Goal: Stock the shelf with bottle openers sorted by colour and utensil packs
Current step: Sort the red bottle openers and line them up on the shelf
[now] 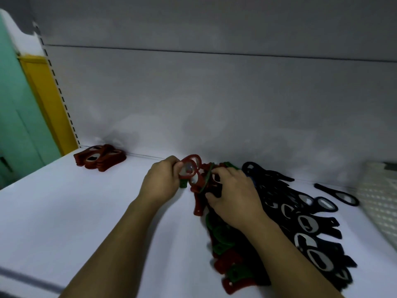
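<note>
Head view: your left hand (163, 179) pinches a few red plastic ring-headed bottle openers (191, 172), heads toward the back wall and handles running down toward you. Your right hand (234, 196) curls into the mixed red-and-green opener pile (221, 237); whether it grips one cannot be told. The sorted red stack (100, 159) lies far left at the back, nearer your left hand, with bare white shelf (86, 211) between. Black openers (305, 224) crowd the right.

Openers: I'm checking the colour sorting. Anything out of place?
Yes. Red and green openers lie jumbled in one pile beside the black ones, unlike the tidy red stack. One black opener lies apart near the basket.
</note>
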